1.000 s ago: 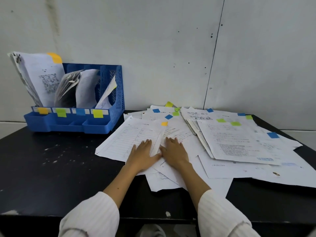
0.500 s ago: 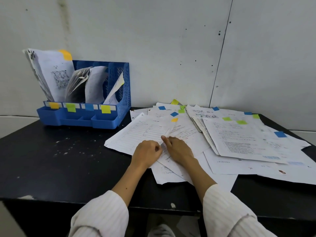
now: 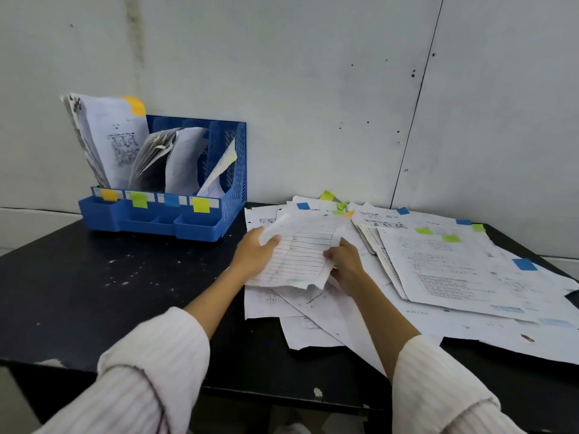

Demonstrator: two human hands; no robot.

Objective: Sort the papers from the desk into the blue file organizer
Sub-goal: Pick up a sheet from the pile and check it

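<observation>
Above the scattered papers (image 3: 438, 277) on the black desk (image 3: 125, 292), the left hand (image 3: 253, 255) and right hand (image 3: 344, 264) each pinched an edge of a lined sheet (image 3: 300, 258), right of the blue file organizer (image 3: 163, 220).

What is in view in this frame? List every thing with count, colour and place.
file organizer: one, blue, back left of desk, papers standing in its slots
slot labels: four; orange, green, blue, yellow; on organizer front
lined sheet: one, white, lifted above the pile
paper pile: many sheets, white with coloured tabs, right half of desk
desk: one, black
left hand: grips the lined sheet's left edge
right hand: holds its right edge
</observation>
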